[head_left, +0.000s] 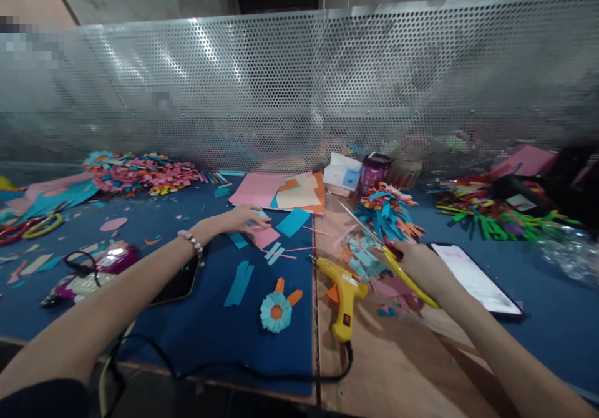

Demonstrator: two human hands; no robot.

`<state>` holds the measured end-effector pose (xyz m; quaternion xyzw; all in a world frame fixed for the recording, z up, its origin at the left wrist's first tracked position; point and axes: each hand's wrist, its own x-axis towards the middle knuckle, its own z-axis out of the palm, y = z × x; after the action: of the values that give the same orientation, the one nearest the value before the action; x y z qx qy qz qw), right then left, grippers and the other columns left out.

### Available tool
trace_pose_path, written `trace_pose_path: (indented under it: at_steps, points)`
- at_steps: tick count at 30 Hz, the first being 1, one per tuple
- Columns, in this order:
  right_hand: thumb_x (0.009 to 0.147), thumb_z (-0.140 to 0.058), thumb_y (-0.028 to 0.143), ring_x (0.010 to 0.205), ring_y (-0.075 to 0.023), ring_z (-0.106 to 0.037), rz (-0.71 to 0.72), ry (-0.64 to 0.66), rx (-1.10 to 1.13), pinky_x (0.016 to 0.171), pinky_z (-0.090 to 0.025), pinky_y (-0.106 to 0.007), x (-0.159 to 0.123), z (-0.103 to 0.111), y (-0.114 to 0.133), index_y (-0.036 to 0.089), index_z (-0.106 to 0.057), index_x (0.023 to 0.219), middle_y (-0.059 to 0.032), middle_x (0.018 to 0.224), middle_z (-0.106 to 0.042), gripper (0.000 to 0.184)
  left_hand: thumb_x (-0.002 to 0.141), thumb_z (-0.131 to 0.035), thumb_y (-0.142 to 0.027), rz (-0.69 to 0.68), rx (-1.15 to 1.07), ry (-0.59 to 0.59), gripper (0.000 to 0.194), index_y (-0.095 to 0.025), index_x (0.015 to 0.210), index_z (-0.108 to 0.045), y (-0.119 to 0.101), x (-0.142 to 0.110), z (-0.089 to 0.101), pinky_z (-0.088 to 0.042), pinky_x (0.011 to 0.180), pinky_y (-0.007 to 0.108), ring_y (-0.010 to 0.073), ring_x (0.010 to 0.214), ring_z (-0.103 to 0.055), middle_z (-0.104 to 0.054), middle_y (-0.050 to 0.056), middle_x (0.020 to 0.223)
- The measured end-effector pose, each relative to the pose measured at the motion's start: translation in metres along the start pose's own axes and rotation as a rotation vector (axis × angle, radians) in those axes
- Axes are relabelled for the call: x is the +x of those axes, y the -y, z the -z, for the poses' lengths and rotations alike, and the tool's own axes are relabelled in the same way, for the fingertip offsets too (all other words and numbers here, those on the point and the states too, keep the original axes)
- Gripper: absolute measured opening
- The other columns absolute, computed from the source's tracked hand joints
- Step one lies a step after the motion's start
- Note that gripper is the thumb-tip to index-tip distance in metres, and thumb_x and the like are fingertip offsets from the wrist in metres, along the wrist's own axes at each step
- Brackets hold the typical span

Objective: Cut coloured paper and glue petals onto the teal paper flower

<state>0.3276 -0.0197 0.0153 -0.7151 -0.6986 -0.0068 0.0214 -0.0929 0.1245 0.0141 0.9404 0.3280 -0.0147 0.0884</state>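
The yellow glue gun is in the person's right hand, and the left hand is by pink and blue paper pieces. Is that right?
Not quite: the yellow glue gun lies on the table, and the right hand holds yellow-handled scissors instead, as the head view shows. The left hand is by pink and blue paper pieces, as you say.

Free gap between paper flower (269, 318) and glue gun (345, 290), black cord (322, 379) nearer

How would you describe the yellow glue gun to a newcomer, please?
From the perforated metal panel, come down to where bare brown board meets blue covering. On the board, beside that seam, lies the glue gun. Unlike the yellow-handled scissors, it is pistol-shaped, with a red switch and black cord.
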Motion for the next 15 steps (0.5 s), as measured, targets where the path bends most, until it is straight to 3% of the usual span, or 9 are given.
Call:
trace_pose_path:
  at_steps: [10,15]
  points:
    - [0.086,-0.028,0.054,0.080,-0.0260,-0.061,0.009,0.017,0.005,0.053,-0.032,-0.028,-0.003,0.002,0.002,0.021,-0.060,0.079,-0.0121,0.078,-0.066,0.047,0.074,-0.064,-0.040,0.043,-0.114,-0.020,0.031,-0.031,0.103,-0.067,-0.003,0.001,-0.002,-0.029,0.101,0.029,0.0196,0.123,-0.040,-0.061,-0.001,0.121]
    - [0.084,-0.027,0.062,0.070,-0.0237,-0.062,-0.008,0.000,0.014,0.054,-0.034,-0.028,0.000,-0.002,-0.002,0.021,-0.061,0.083,-0.0118,0.079,-0.065,0.053,0.080,-0.056,-0.039,0.049,-0.145,-0.142,0.037,-0.023,0.114,-0.061,0.009,0.002,0.025,-0.032,0.100,0.030,0.0195,0.124,-0.040,-0.057,0.003,0.125]
